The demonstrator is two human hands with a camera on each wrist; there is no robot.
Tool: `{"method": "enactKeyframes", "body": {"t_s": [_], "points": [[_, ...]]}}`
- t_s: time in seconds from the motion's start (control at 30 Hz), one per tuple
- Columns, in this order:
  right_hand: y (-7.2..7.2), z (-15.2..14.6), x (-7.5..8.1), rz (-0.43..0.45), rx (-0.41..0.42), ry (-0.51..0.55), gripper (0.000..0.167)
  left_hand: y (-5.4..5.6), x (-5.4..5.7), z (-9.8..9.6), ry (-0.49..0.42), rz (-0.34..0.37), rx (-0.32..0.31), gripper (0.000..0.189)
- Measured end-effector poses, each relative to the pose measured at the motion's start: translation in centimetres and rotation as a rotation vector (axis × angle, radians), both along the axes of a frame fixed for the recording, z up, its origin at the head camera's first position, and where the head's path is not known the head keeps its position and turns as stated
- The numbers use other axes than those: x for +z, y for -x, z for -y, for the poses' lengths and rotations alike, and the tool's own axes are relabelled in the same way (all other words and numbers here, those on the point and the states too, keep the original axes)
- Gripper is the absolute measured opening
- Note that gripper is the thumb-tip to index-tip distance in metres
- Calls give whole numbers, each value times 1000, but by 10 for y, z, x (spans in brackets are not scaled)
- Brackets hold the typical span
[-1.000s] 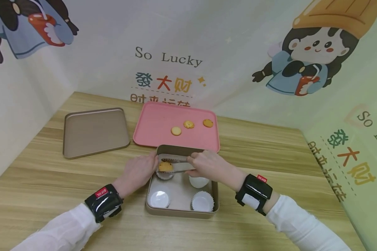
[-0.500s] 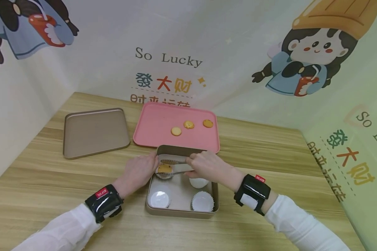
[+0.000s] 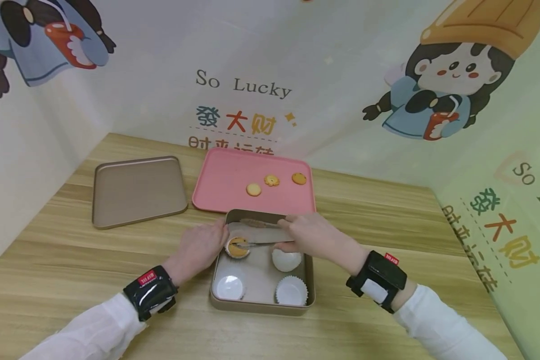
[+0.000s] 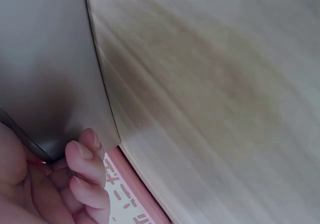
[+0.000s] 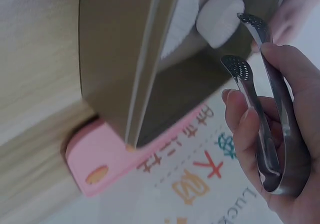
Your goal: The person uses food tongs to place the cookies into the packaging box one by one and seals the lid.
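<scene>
My left hand (image 3: 200, 250) holds the far left corner of a deep brown rectangular tin (image 3: 261, 306); in the left wrist view, its curled fingers (image 4: 85, 156) lie against the outer wall. Metal tongs (image 5: 278, 88) with perforated tips are gripped in my right hand (image 3: 312, 234), their arms spread apart. One tong tip lies over a round golden cookie (image 3: 237, 248), which sits in the far left paper cup inside the tin. Three white paper cups stand in the tin too: far right (image 3: 286, 260), near left (image 3: 229, 286) and near right (image 3: 291, 291).
Behind the tin lies a pink tray (image 3: 225, 175) bearing three cookies: a plain round one (image 3: 254, 189), a flower-shaped one (image 3: 272, 180) and a darker one (image 3: 299, 178). A flat brown tray (image 3: 139, 192) is at the left. A printed backdrop (image 3: 333, 100) rises behind the table.
The tongs have spread and released the cookie, which now rests in the far left cup. My right hand has shifted slightly right; my left hand stays on the tin.
</scene>
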State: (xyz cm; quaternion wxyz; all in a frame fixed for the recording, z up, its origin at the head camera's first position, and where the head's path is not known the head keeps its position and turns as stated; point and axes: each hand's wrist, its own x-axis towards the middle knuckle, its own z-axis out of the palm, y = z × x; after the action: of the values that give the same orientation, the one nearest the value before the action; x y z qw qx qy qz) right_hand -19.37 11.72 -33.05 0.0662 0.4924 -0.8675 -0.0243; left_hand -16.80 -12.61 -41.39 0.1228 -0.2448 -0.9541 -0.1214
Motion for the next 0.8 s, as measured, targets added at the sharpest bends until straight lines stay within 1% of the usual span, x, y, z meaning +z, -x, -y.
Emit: {"method": "enactKeyframes", "body": {"t_s": [0.1,0.17,0.27,0.33,0.37,0.47,0.53,0.7,0.8], "points": [[6,-13,12,6,-43,59,30,0,1,-1,-18,20,16,10],[15,-19,19,1,-79,84,32,0,1,-1,-23,22,24,10],[30,-24,28,-22,-131,82,41,-1,1,-2,-13,5,22,10],[41,-24,30,-30,-159,68,44,-1,1,-2,-3,-3,22,10],[46,-22,30,-32,-170,55,42,-1,2,-2,4,-3,22,10],[62,-16,27,-13,-213,16,35,-2,3,-2,14,11,28,10],[72,-10,22,28,-243,-10,32,-2,3,-3,16,29,33,10],[93,2,10,134,-293,-75,32,-1,3,-3,21,61,36,11],[102,8,4,171,-310,-98,33,-1,3,-3,17,68,49,11]]}}
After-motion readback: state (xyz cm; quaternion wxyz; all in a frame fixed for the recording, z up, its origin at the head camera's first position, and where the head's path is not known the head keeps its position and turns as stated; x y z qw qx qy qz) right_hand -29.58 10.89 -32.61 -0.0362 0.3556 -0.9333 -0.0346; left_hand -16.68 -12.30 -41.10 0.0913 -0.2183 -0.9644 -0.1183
